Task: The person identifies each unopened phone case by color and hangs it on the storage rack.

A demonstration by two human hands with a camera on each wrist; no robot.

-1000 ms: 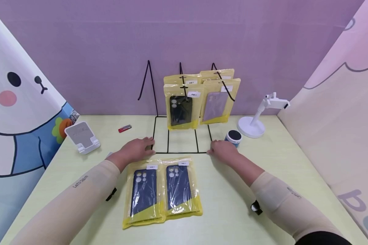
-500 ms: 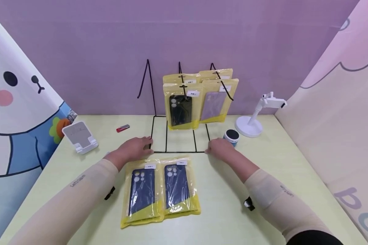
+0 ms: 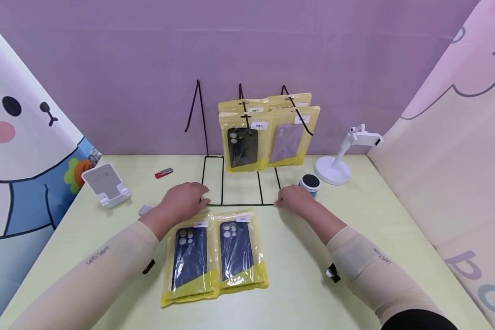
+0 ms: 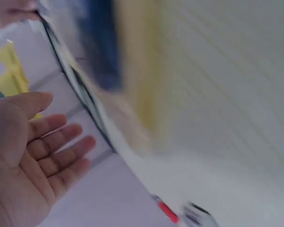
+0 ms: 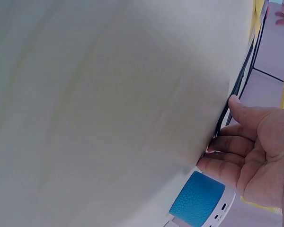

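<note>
A black wire display rack point(image 3: 240, 205) stands at the back of the table. My right hand point(image 3: 294, 200) grips its front right corner, thumb and fingers about the wire in the right wrist view. At the front left corner my left hand point(image 3: 181, 200) hovers with fingers loosely spread; its palm faces the rack in the left wrist view. Bagged phone cases hang on the middle and right hooks, a dark phone case point(image 3: 243, 149) and a lilac phone case point(image 3: 287, 142) in front. Two dark blue phone cases point(image 3: 190, 259) point(image 3: 236, 250) lie bagged side by side before the rack.
A white phone stand point(image 3: 106, 183), a red USB stick point(image 3: 163, 173) and a small grey object point(image 3: 145, 209) are at left. To the right are a blue-and-white round speaker point(image 3: 310, 183) and a white stand on a round base point(image 3: 333, 169). A purple backdrop point(image 3: 148, 91) rises behind.
My left hand has come off the rack's front left corner and lifted slightly, uncovering the small grey object by its wrist. The right hand stays at its corner; the head view shifted slightly.
</note>
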